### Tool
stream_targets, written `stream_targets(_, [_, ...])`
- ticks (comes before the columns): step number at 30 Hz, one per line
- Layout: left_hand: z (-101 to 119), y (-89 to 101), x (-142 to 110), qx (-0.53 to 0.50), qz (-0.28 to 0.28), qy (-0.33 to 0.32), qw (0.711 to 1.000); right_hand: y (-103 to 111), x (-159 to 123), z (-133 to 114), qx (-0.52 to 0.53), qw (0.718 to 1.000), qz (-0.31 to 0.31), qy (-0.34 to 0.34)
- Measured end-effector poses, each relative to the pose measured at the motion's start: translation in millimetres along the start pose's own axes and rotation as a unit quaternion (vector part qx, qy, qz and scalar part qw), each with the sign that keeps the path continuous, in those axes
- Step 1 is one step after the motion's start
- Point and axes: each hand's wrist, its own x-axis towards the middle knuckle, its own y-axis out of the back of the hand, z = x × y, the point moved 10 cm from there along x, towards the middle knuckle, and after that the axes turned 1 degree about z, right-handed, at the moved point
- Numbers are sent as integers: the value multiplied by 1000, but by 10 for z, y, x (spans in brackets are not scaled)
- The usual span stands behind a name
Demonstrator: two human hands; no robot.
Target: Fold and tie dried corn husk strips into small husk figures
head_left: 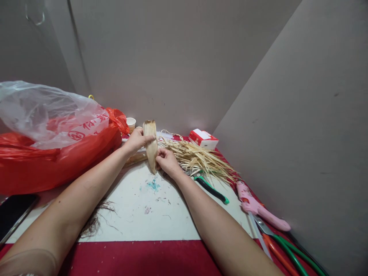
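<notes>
A person's left hand (135,140) grasps a dried husk (151,154), its long axis nearly upright, just right of the palm. The right hand (169,161), nearer the lower end, curls at its edge; whether it grips is unclear.

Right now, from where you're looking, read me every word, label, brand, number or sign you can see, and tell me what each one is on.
Translucent plastic bag: red printed characters, one perhaps "你"; the others are too creased and tilted to read.
Same bag: a round red mark, unreadable.
Red-and-white box: white marks on the red side, too small to read.
I can read no other text.
</notes>
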Motion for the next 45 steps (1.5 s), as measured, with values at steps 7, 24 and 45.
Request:
stream_targets(7, [-45, -8, 7, 8, -37, 31, 999, 327, -52, -239, 68, 985, 138, 72])
stream_targets(24, [-28, -408, -122, 97, -199, -28, 975, 349, -81, -288, 94, 985, 133, 55])
stream_targets(45, [64, -350, -119, 155, -174, -48, 971, 274, -73, -296, 52, 992, 98, 58])
